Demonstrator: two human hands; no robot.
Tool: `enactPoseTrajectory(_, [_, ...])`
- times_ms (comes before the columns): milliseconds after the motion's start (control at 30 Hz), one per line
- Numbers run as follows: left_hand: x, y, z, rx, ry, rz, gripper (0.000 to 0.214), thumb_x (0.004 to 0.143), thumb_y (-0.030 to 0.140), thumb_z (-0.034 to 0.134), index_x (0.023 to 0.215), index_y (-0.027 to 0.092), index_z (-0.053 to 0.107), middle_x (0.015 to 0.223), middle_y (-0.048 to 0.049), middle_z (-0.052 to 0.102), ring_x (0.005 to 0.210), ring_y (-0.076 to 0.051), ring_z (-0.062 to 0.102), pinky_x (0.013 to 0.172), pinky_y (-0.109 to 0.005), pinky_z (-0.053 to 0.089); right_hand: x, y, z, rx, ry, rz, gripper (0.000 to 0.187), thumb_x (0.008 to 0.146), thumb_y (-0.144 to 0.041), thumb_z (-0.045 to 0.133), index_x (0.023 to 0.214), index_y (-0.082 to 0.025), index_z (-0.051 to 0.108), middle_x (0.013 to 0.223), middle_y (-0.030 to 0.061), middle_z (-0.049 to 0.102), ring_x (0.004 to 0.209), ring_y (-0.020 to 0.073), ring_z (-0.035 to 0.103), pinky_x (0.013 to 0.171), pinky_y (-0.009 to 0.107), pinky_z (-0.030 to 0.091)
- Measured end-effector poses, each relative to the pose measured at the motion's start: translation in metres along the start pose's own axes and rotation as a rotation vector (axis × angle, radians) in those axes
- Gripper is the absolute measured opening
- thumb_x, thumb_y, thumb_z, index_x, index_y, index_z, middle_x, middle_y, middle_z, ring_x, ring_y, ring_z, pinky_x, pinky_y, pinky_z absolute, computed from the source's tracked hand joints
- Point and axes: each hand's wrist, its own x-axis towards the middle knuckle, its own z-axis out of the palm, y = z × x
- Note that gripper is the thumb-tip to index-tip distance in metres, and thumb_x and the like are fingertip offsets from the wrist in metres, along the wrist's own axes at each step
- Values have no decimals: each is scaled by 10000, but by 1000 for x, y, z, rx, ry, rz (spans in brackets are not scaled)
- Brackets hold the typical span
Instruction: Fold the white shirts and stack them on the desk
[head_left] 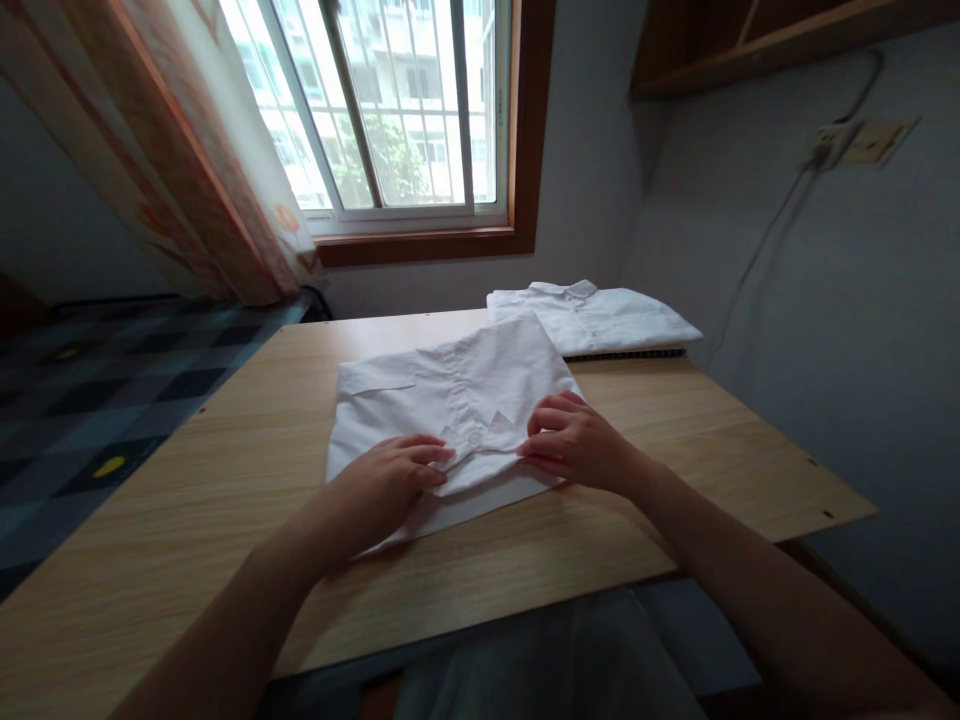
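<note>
Nearest me, the left hand [390,485] lies at seven o'clock on the white button-front shirt [502,365], its fingers close together over the collar [474,440]; I can't tell whether the thumb pinches cloth beneath. The right hand [574,440], at four o'clock, has thumb and fingertips clamped on the collar's edge. If those two pull unevenly, I judge the collar could skew or its points fold under. The shirt lies folded on the wooden tabletop [247,470], collar at six o'clock, button placket running towards twelve. That placket already looks rumpled, so pressing down here could set creases. The smooth board offers little grip, as I read it, and a hard tug could slide the whole bundle or loosen its folds. Farther off, at one o'clock, a second folded shirt [626,315] rests on a dark-edged item [637,353]. I can't tell whether the two shirts touch; a push that way could nudge the second one and spoil its neat shape.
</note>
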Motion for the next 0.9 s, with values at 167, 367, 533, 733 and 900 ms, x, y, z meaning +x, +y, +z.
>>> enactPoseTrajectory(167, [-2, 5, -3, -38, -59, -12, 333, 798, 53, 577, 998, 248, 758, 1280, -48, 667, 1166, -223, 618, 1018, -376, 499, -5, -5, 3, 161, -75, 214, 86, 821, -173, 672, 897, -207, 653, 1006, 55, 622, 927, 188, 555, 851, 312, 411])
enactPoseTrajectory(367, [1, 13, 8, 40, -34, -36, 520, 793, 409, 709, 1275, 231, 626, 1396, -104, 571, 1233, -331, 551, 1036, -495, 462, -11, -4, 9, 319, -175, 492, 346, 732, -144, 647, 1062, -194, 553, 986, 45, 613, 870, 183, 563, 773, 274, 425])
enactPoseTrajectory(533, [14, 24, 26, 77, 50, -22, 567, 874, 396, 636, 1394, 213, 507, 1456, -118, 509, 1309, -319, 481, 1086, -499, 401, -5, 2, 5, 329, -257, 415, 227, 686, -59, 558, 874, -185, 582, 908, 34, 585, 823, 171, 531, 745, 260, 403])
enactPoseTrajectory(733, [42, 47, 43, 112, 81, -88, 565, 891, 443, 608, 1365, 151, 513, 1451, -160, 499, 1323, -340, 455, 1116, -523, 336, -8, 3, 10, 344, -229, 414, 259, 675, -42, 564, 889, -185, 592, 917, 31, 571, 836, 173, 524, 766, 266, 407])
enactPoseTrajectory(900, [67, 52, 65, 125, 150, -156, 573, 945, 430, 517, 1391, 72, 475, 1492, -219, 437, 1395, -340, 389, 1157, -513, 285, -12, 7, 10, 379, -201, 420, 221, 707, -63, 610, 893, -183, 601, 985, 42, 528, 841, 159, 525, 782, 260, 432])
